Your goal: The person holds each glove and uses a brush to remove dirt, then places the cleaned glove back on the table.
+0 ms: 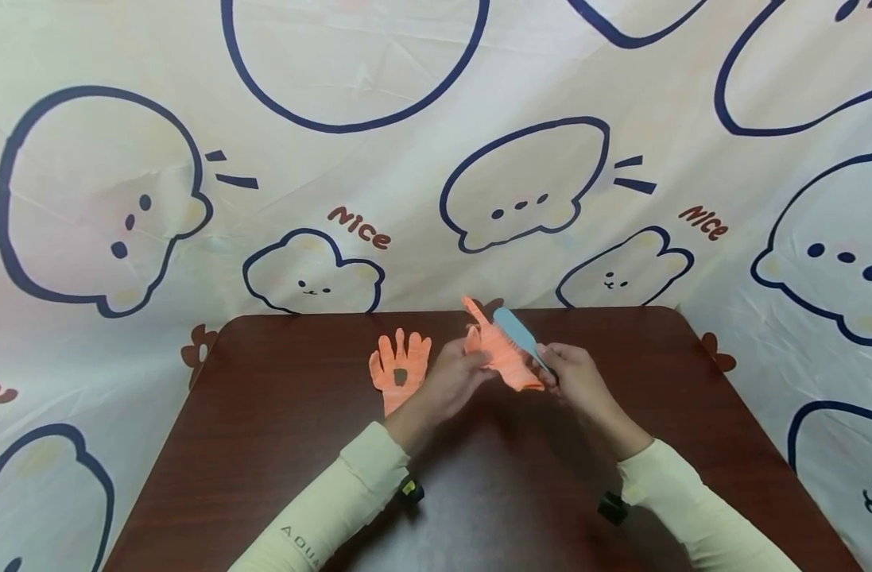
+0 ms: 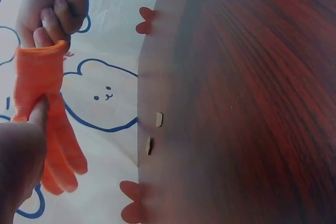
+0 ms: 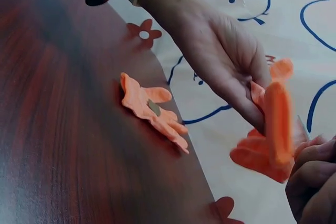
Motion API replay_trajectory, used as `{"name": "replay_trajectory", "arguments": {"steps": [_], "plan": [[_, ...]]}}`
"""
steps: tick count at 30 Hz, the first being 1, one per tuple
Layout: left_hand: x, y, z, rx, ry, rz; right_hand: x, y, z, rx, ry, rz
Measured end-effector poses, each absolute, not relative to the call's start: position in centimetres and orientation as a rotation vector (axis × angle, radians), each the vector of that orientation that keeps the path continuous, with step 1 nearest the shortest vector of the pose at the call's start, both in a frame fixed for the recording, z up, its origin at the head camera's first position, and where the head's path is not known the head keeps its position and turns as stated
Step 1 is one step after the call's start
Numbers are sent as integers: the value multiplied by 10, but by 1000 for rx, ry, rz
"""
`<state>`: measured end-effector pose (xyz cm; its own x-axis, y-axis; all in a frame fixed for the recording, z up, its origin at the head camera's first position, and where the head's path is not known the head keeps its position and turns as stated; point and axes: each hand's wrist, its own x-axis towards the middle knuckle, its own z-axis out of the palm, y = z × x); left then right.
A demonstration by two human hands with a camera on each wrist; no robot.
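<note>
Head view: left hand (image 1: 455, 381) pinches an orange glove (image 1: 505, 359) between thumb and fingers, up off the table (image 1: 507, 492). Right hand (image 1: 570, 370) grips the handle of a blue brush (image 1: 516, 329), fingers curled round it. Glove lies between the hands; its long axis runs obliquely, fingertips beyond the left hand, cuff near the right hand. Brush runs nearly parallel, along the glove's right-hand side, bristles facing it; actual contact cannot be settled. Left hand is nearer the glove, being on it. A second glove (image 1: 416, 367) with a dark patch (image 1: 401, 377) lies left of the left hand, fingers pointing away from the person.

Left wrist view: left hand presses a digit into the glove's middle; cuff opening faces the curled right fingers, just beside it. Brush not visible here.

Right wrist view: left hand holds the glove from its far side; right hand is close by, fingers bent. A thin pale edge between them is probably the brush. Second glove rests well apart from both hands.
</note>
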<state>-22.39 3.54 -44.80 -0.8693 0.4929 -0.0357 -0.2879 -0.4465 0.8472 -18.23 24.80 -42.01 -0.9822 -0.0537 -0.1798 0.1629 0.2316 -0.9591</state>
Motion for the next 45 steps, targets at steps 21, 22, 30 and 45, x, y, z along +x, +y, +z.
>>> {"name": "replay_trajectory", "arguments": {"steps": [21,22,30,45], "plan": [[-226,33,-445,338,1325,2314,-176,245,-416,47,2300,-1843],[-226,33,-445,357,1322,2309,-174,241,-415,26,2314,-1827],[-228,33,-445,373,1327,2278,-170,231,-418,19,2466,-1750],[-224,35,-452,241,1282,2293,-179,252,-428,135,2526,-1764]]}}
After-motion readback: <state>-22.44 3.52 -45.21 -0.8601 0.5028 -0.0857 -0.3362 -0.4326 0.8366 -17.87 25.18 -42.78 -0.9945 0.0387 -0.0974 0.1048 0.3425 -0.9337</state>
